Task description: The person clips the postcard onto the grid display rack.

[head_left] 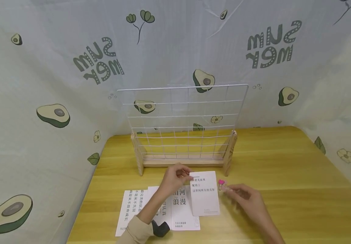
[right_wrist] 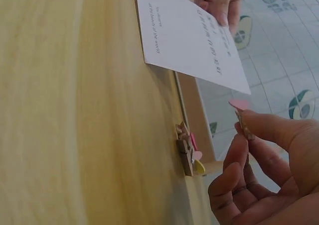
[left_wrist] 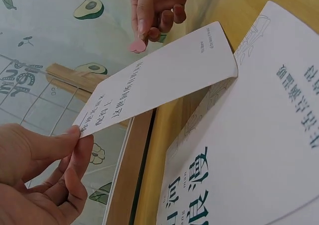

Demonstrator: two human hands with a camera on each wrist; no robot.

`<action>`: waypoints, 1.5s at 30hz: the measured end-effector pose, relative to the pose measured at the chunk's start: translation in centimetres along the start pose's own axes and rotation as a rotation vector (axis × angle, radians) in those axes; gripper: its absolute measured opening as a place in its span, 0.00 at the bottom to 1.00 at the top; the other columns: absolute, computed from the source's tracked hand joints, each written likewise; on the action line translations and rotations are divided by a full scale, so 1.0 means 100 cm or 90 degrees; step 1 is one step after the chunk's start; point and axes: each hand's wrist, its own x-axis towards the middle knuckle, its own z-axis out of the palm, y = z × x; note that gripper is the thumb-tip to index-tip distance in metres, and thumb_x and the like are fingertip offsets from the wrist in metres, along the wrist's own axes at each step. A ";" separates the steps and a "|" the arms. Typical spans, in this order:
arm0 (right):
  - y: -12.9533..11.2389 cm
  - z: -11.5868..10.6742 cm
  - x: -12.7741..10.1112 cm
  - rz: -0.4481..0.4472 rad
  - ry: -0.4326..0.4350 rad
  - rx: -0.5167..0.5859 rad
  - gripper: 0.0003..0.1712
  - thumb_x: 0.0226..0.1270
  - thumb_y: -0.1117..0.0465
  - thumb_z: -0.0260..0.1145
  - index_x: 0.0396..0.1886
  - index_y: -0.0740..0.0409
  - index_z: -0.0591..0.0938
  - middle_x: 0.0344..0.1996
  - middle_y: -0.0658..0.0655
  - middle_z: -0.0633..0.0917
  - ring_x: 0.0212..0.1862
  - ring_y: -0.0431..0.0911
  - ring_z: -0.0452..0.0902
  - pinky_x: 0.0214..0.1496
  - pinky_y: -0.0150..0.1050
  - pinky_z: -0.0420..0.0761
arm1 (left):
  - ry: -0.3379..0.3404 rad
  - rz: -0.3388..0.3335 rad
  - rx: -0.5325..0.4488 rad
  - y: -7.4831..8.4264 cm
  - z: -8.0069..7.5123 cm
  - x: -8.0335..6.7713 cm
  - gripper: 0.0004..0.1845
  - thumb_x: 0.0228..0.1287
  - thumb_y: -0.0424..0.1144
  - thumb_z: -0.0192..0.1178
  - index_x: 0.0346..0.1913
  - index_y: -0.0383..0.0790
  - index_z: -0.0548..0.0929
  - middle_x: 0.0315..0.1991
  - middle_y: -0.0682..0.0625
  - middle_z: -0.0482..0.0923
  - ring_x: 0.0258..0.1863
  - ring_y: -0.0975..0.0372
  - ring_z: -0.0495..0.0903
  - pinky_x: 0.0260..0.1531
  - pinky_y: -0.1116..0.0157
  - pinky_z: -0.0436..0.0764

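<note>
My left hand (head_left: pixel 173 179) pinches a white card (head_left: pixel 205 201) with printed Chinese text by its top left corner. The card is tilted, its upper end raised, above another printed card (head_left: pixel 181 213). Between thumb and fingertips, my right hand (head_left: pixel 249 200) holds a small clothespin (right_wrist: pixel 244 124) topped with a pale pink heart (right_wrist: pixel 238 104). That clothespin is just off the held card's right edge, apart from it in the right wrist view. Several wooden clothespins (right_wrist: pixel 184 148) with pink and yellow heart tops lie on the table near the right hand.
Behind the hands stands a white wire grid rack (head_left: pixel 188 137) on a wooden base (head_left: pixel 182 163). More printed cards (head_left: pixel 129 210) lie overlapping at the front left of the wooden table (head_left: pixel 285 176). An avocado-print cloth (head_left: pixel 163 61) hangs around the back and sides.
</note>
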 end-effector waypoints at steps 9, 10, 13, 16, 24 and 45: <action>-0.007 0.001 0.003 0.024 -0.019 0.064 0.21 0.69 0.54 0.73 0.55 0.62 0.86 0.33 0.58 0.91 0.26 0.45 0.82 0.28 0.39 0.84 | 0.037 -0.003 -0.054 0.001 -0.013 -0.004 0.11 0.62 0.29 0.71 0.48 0.33 0.89 0.36 0.39 0.84 0.32 0.44 0.86 0.24 0.77 0.71; -0.007 0.002 0.003 0.026 -0.023 0.071 0.21 0.68 0.54 0.74 0.55 0.62 0.86 0.33 0.57 0.91 0.26 0.44 0.82 0.28 0.38 0.84 | 0.040 -0.001 -0.056 0.002 -0.015 -0.004 0.11 0.63 0.29 0.71 0.48 0.33 0.89 0.36 0.38 0.84 0.33 0.43 0.86 0.24 0.76 0.70; -0.010 0.002 0.004 0.027 -0.040 0.093 0.22 0.68 0.55 0.74 0.55 0.64 0.85 0.36 0.54 0.92 0.28 0.40 0.81 0.28 0.35 0.82 | 0.053 0.009 -0.060 0.004 -0.021 -0.004 0.11 0.62 0.29 0.72 0.48 0.33 0.90 0.36 0.38 0.84 0.31 0.47 0.86 0.24 0.76 0.71; -0.013 0.002 0.006 0.026 -0.058 0.107 0.22 0.70 0.53 0.73 0.55 0.64 0.85 0.39 0.52 0.93 0.29 0.38 0.80 0.29 0.34 0.81 | 0.069 0.015 -0.052 0.006 -0.029 -0.004 0.10 0.62 0.30 0.72 0.47 0.35 0.90 0.35 0.39 0.84 0.31 0.49 0.86 0.26 0.76 0.73; -0.029 0.009 0.015 0.001 -0.103 0.101 0.19 0.71 0.52 0.72 0.52 0.63 0.86 0.47 0.39 0.91 0.29 0.44 0.84 0.32 0.38 0.85 | 0.120 0.032 -0.034 0.014 -0.059 -0.002 0.10 0.61 0.29 0.72 0.46 0.36 0.91 0.36 0.39 0.84 0.30 0.44 0.84 0.25 0.75 0.71; -0.047 0.039 0.031 -0.082 -0.205 0.114 0.15 0.71 0.59 0.70 0.48 0.66 0.85 0.28 0.49 0.89 0.18 0.34 0.65 0.23 0.34 0.72 | 0.249 0.092 0.069 0.062 -0.149 0.015 0.08 0.63 0.32 0.72 0.44 0.40 0.93 0.37 0.45 0.85 0.31 0.54 0.81 0.33 0.72 0.71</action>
